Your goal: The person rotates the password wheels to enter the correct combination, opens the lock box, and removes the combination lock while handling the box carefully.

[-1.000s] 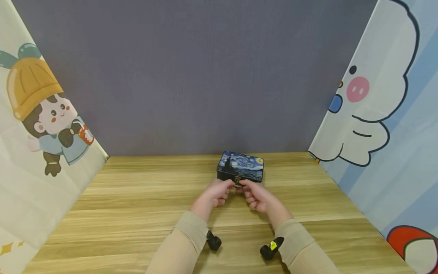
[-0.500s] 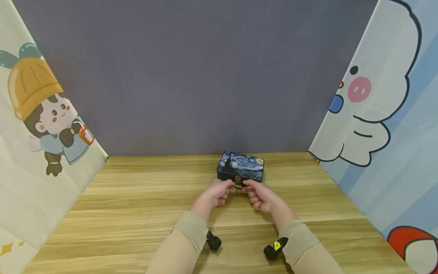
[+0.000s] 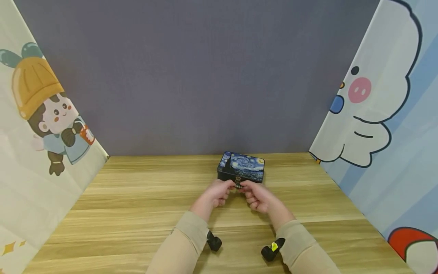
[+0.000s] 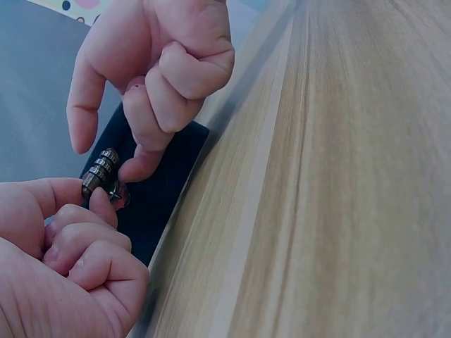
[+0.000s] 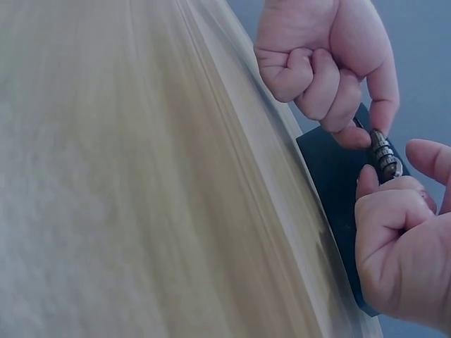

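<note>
A small tin box (image 3: 243, 166) with a swirling blue night-sky picture on its lid sits at the back of the table, lid down. From the clasp (image 3: 237, 179) on its front hangs a small metal combination padlock (image 4: 102, 167) with ridged number rings. The left hand (image 3: 218, 192) pinches one end of the padlock between thumb and index finger, the other fingers curled in. At the padlock's other end is the right hand (image 3: 257, 195); its thumb (image 4: 84, 123) and index finger stand apart on either side of the rings, the remaining fingers folded.
The wood-grain table (image 3: 143, 198) meets a grey back panel (image 3: 205, 76) just behind the box. Cartoon-printed sheets (image 3: 27, 171) flank it on both sides. A small black wrist camera (image 3: 214, 242) sits at each sleeve cuff.
The right hand drew slightly away to the right from the padlock, then came back to the left beside it. The left hand and the box have stayed in place.
</note>
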Demonstrator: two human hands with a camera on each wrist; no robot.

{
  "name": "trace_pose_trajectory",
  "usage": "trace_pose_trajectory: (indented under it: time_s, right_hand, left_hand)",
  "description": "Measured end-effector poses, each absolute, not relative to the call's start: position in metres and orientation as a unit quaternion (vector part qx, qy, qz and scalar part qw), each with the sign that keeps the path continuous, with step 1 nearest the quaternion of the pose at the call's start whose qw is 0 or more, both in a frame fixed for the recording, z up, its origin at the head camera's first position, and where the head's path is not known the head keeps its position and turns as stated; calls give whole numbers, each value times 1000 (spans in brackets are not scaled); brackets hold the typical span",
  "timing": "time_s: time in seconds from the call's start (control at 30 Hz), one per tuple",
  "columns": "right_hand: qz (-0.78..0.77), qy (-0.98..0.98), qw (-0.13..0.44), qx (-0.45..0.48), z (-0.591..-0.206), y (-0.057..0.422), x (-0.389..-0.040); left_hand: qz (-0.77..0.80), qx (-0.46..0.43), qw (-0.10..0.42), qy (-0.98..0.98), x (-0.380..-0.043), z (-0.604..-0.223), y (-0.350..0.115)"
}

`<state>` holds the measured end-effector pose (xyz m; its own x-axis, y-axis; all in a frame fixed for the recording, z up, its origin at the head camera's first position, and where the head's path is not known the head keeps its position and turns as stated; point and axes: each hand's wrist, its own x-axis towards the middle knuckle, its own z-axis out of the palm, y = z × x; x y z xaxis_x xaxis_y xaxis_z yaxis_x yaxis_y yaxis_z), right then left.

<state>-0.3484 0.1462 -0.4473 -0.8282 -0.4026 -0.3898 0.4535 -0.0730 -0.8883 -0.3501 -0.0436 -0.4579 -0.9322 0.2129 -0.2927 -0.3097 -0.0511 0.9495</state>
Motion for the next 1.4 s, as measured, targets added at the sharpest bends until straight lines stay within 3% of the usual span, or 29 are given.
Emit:
trace_pose_trajectory:
  time_s: [1.4]
  right_hand:
    - [-737,615,280,27,-452,131,-353]
  left_hand:
    - [726,-42,183,661,-351,-458,-43]
